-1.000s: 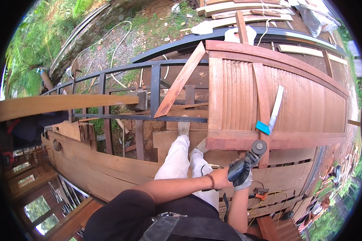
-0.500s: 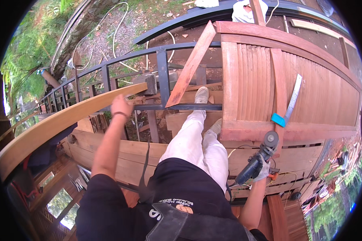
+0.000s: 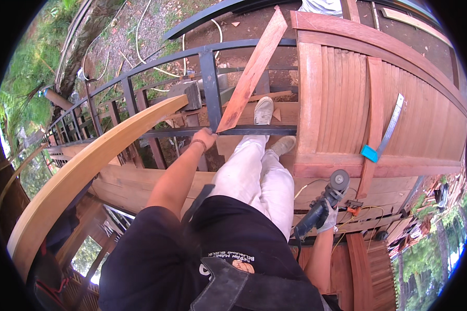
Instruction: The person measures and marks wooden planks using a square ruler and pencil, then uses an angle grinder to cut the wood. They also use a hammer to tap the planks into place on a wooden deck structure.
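Right hand [image 3: 328, 217]: gloved, wrapped around the grinder [image 3: 316, 208]
Grinder body: four o'clock from mid-view; blue-black, its round grey disc [image 3: 339, 179] toward one o'clock
Left hand [image 3: 205, 137]: bare, at the plank's [image 3: 254, 72] lower end; whether it grips is hard to tell
Plank: twelve o'clock; reddish, slant-ended, lying across the metal frame [image 3: 209, 78]
Slatted panel [image 3: 342, 111]: two o'clock, teal-handled square [image 3: 385, 136] on top

Head view, upright: the left fisheye camera looked steeply down and ahead from the wearer's head. The shirt [image 3: 233, 220] lay close below; the left hand [image 3: 205, 137], right hand [image 3: 327, 217] and panel [image 3: 333, 98] lay farther off, with ground [image 3: 249, 29] toward the top.
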Motion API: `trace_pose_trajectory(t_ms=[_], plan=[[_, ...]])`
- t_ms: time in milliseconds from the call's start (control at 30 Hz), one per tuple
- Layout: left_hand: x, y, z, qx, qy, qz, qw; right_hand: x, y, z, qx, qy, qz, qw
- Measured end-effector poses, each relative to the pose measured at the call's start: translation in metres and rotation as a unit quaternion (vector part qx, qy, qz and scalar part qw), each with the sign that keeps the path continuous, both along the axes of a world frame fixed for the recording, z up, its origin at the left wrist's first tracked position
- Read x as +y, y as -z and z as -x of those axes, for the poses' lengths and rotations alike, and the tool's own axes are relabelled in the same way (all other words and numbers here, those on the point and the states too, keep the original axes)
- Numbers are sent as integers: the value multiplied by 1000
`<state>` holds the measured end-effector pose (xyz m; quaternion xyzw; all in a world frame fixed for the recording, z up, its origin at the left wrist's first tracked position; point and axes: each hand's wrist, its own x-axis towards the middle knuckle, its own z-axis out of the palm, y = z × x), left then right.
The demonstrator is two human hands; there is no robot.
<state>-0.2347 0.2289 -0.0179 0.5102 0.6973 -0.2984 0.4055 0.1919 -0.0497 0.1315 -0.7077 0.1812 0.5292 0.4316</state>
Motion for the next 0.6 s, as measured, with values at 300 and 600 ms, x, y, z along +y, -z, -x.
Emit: trace_pose_trajectory(t_ms=[300, 600], plan=[[-143, -45, 49, -32, -116, 49, 992, -12, 24, -5, 9, -14, -30, 999], [-155, -85, 73, 44, -161, -49, 985, -37, 45, 11, -4, -24, 4, 1000]])
